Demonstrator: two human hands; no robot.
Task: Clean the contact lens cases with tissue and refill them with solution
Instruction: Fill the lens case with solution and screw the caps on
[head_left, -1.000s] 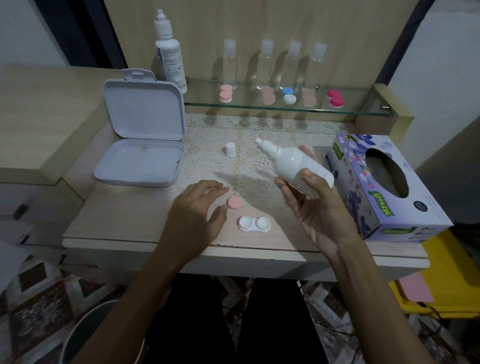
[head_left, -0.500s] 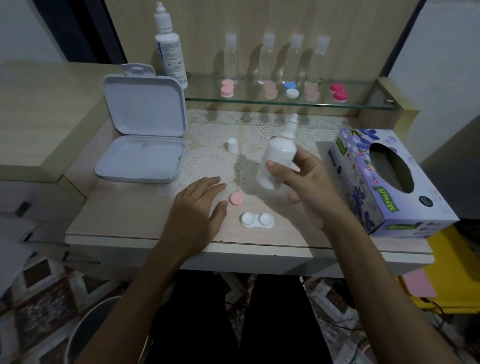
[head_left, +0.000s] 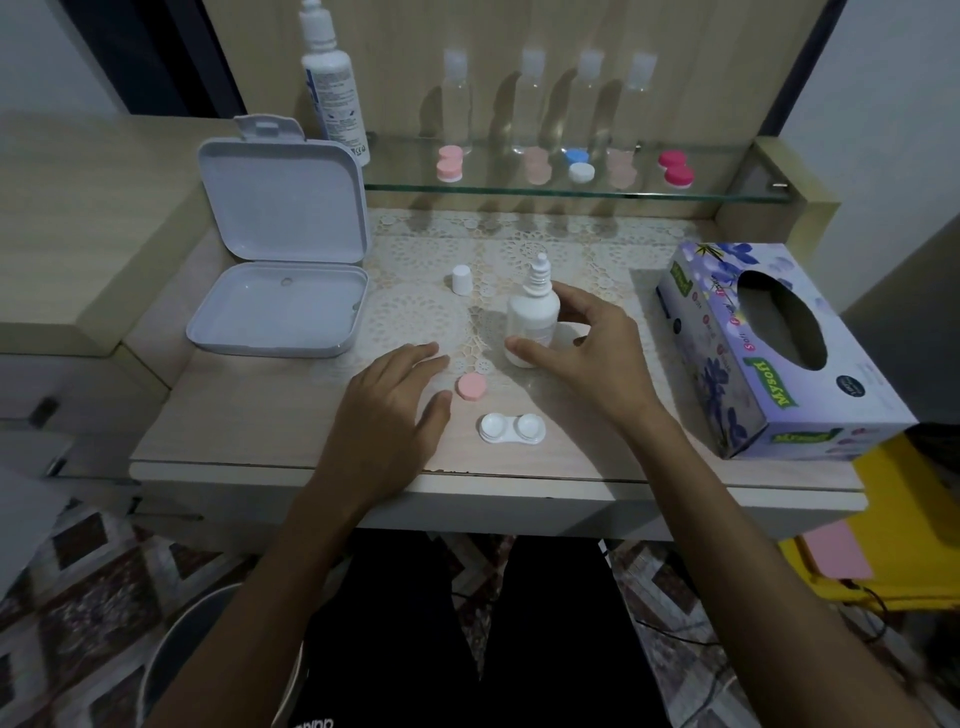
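Note:
A small white solution bottle (head_left: 532, 312) stands upright and uncapped on the lace mat. My right hand (head_left: 597, 358) curls round it, thumb at its base and fingers behind it. The bottle's white cap (head_left: 461, 279) stands alone to the left of it. An open white contact lens case (head_left: 511, 428) lies near the table's front edge, both wells showing. One pink lid (head_left: 471, 387) lies just above the case. My left hand (head_left: 389, 415) rests flat on the table with relaxed fingers, its thumb right beside the pink lid.
A floral tissue box (head_left: 769, 358) sits at the right. An open white plastic box (head_left: 280, 291) is at the left. The glass shelf (head_left: 727, 193) behind carries several coloured lens cases, clear bottles and a tall solution bottle (head_left: 335, 88).
My right hand has brought the small bottle from tilted in the air down to upright on the mat. My left hand has stayed beside the pink lid.

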